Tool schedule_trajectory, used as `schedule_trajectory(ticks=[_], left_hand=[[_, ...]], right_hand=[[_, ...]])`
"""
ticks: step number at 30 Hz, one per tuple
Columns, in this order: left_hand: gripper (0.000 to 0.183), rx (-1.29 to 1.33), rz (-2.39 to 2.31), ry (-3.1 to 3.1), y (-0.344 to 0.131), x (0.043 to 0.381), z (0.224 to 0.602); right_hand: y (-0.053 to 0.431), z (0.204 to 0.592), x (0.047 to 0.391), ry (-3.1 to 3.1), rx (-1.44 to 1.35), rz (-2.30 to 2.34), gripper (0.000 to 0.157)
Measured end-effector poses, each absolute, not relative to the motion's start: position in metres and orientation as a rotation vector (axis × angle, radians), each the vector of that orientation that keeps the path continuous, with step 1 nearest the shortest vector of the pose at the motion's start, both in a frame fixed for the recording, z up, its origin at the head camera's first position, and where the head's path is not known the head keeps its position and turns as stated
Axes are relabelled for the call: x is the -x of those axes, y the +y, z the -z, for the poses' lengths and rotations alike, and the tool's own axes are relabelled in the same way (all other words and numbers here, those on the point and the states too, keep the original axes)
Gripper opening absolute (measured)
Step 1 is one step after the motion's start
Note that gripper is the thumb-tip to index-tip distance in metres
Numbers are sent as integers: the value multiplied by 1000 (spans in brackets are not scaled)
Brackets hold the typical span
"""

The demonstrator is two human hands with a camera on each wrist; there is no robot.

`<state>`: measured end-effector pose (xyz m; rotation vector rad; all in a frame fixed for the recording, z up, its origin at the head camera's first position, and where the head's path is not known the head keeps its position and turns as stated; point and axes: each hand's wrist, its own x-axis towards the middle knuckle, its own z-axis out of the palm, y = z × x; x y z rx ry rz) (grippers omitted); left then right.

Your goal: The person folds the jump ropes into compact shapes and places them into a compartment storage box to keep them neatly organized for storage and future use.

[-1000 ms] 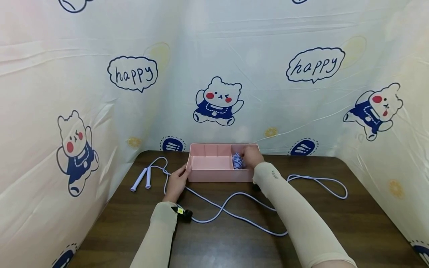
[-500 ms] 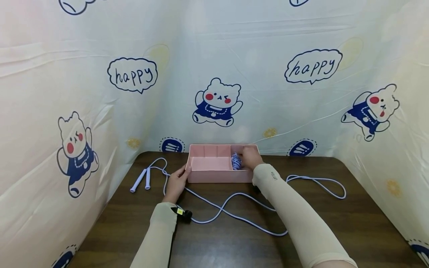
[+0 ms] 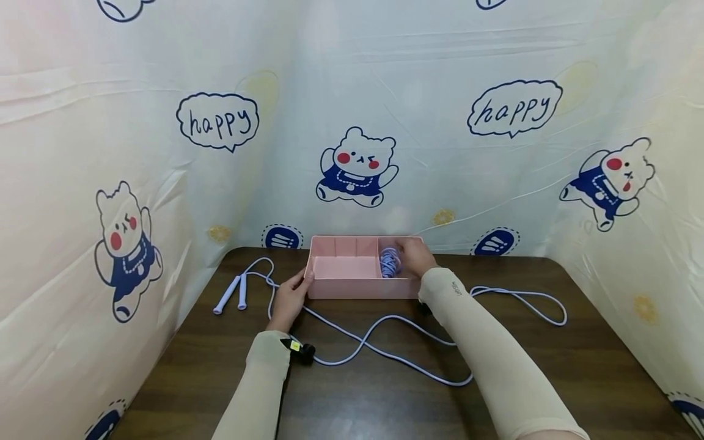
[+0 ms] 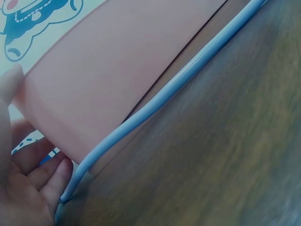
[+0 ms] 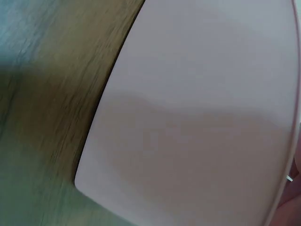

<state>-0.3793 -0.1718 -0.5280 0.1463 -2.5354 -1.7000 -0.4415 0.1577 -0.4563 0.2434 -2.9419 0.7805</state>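
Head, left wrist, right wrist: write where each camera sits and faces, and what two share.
Head: on the head, facing forward, down at the pink box; left hand, right hand, sleeves show.
Left wrist: worn there, facing box wall; left hand shows.
Right wrist: worn there, facing box wall; perhaps right hand, blurred.
Head and left wrist share: blue rope.

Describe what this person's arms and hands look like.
The left sleeve and right sleeve are pale cream; the right one has small dark lettering near its cuff. A black wrist device with a yellow label sits at the left cuff, and a dark piece shows under the right. The left hand and right hand wear no gloves.
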Motion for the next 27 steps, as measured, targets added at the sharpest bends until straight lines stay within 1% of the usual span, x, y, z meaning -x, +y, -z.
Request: schedule_trajectory(ticks=[4,6,11,13,19,27], left_hand=[[87,-124,1680,-2519,-173,376,527],[81,-108,1680,-2507,-175,375,527],[59,-89,1678,-2465,-181,370,521],[55,-80,1659,-2447,-185,367,516],[52,-33,1565,-2419,-201,355,496],[36,51,1313,-2463,-227,344,471]], right_hand=[[166,455,435,-2919,-284,-746,34],[170,455,431,-2902,-309,-729,34],[180,450,418,-2881,-353,-756,34],[184,447,411,-2874,-363,-784,34],[197,438,394,-2848,-353,-790,31],[222,427,369,-2798,-359,-776,27]])
